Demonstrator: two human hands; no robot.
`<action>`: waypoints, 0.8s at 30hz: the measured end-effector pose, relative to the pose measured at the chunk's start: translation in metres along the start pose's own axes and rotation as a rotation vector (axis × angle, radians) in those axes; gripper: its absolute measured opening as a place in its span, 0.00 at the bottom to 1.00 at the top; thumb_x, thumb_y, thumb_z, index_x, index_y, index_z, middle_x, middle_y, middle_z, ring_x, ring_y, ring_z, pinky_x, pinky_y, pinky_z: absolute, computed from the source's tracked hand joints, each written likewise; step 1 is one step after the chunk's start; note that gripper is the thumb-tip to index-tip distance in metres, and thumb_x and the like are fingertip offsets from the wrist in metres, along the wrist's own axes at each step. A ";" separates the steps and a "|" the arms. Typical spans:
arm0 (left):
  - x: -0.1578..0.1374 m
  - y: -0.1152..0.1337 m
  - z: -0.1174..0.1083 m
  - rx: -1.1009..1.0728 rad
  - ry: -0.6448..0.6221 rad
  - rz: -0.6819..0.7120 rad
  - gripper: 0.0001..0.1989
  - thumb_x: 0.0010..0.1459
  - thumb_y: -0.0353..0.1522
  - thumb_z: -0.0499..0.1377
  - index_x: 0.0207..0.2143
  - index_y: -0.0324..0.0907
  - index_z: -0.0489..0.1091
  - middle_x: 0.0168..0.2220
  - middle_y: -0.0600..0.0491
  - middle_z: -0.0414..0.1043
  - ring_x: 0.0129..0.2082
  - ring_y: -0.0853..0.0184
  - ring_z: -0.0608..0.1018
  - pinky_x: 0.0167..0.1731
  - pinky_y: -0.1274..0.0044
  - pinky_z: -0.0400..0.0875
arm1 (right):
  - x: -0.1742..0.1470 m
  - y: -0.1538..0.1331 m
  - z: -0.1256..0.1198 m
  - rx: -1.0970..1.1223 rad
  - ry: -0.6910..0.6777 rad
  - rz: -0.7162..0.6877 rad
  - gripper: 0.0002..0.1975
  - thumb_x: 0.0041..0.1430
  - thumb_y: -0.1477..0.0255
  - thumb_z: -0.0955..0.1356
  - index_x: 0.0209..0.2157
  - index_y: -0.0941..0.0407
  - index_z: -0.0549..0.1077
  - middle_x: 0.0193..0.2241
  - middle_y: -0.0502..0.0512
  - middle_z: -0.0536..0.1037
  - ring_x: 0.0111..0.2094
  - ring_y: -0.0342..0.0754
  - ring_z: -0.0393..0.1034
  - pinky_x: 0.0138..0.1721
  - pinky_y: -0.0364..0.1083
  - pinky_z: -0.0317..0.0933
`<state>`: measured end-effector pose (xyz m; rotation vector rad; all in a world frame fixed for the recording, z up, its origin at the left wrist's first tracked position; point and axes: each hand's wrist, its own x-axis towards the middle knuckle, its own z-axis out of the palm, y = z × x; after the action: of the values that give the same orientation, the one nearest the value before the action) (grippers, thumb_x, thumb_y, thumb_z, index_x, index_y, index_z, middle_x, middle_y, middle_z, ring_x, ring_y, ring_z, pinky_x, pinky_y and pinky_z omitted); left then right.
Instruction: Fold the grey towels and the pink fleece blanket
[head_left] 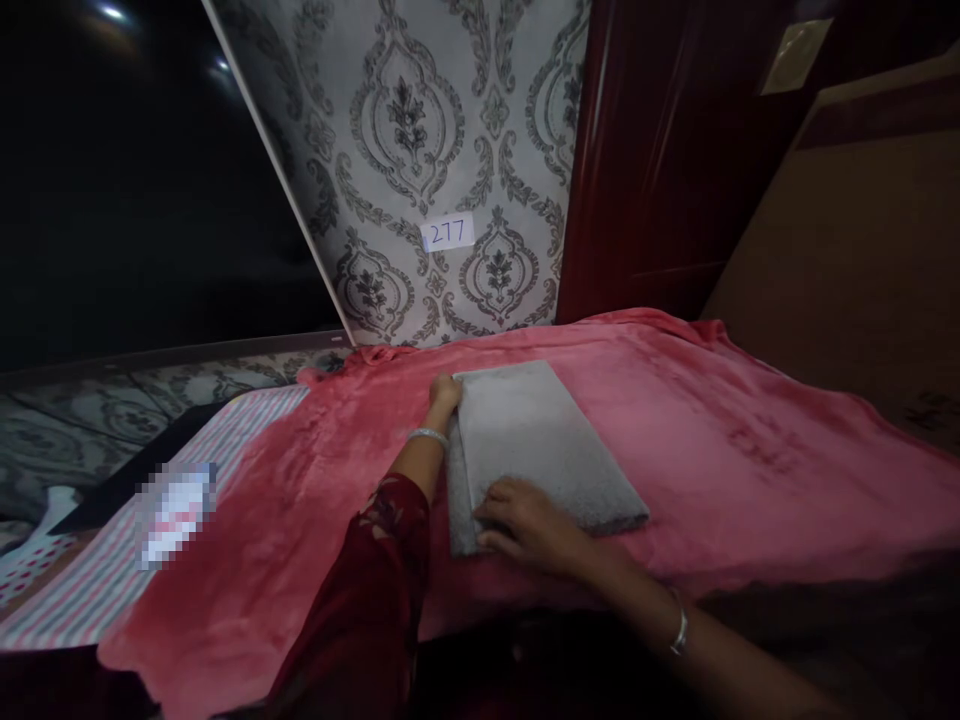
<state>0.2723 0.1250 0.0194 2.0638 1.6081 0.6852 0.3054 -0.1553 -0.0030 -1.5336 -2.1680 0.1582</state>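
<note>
A folded grey mat [540,430] lies on a pink-red plush blanket [697,430], its upper face smooth and its darker edges fuzzy. At the far left corner, my left hand [445,391] is closed on the edge of the mat's top layer. My right hand [529,520] is at the near left corner, fingers bent and thumb close to the index finger, gripping the same layer's edge. The lower layer sticks out slightly along the left side. Part of the near edge is hidden under my right hand.
A large dark screen [142,180] stands at the left, beside a striped cloth [247,425]. Behind the blanket are patterned wallpaper [495,150] with a "277" label [448,232] and a dark red wooden panel [637,170]. A brown board [862,240] leans at the right.
</note>
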 end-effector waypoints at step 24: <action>-0.031 -0.014 0.019 0.465 -0.340 0.575 0.32 0.69 0.47 0.44 0.72 0.46 0.50 0.74 0.46 0.45 0.73 0.53 0.48 0.68 0.54 0.41 | -0.015 0.012 0.015 0.037 -0.208 -0.006 0.37 0.69 0.54 0.63 0.73 0.51 0.47 0.73 0.55 0.45 0.73 0.51 0.32 0.71 0.57 0.30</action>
<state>0.2673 0.0977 -0.0071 2.8379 1.0457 0.1011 0.3127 -0.1626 -0.0253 -1.5496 -2.3145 0.3687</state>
